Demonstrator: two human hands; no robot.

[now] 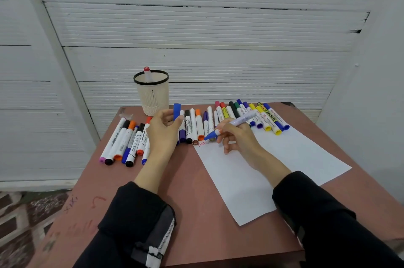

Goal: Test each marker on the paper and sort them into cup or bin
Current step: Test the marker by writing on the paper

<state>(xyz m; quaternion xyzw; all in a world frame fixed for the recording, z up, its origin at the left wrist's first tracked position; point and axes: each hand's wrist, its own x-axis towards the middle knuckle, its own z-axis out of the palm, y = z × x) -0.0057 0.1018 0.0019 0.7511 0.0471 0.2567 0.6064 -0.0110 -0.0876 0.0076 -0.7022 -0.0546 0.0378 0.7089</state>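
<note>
My right hand [237,136] grips an uncapped blue marker [238,122], its blue tip pointing left just above the top left corner of the white paper [273,169]. A small red scribble [201,143] marks that corner. My left hand [162,130] pinches the blue cap [177,111] upright above the marker row. Several capped markers [196,124] lie side by side along the paper's far edge, with another group [125,143] at the left. A cream mesh cup [152,93] with a black rim stands at the back, holding one red-capped marker [147,73].
The reddish table [196,213] ends close to a white ribbed wall at the back. Its left edge drops to a patterned floor [26,219]. More markers [262,117] fan out at the paper's far right. No bin is in view.
</note>
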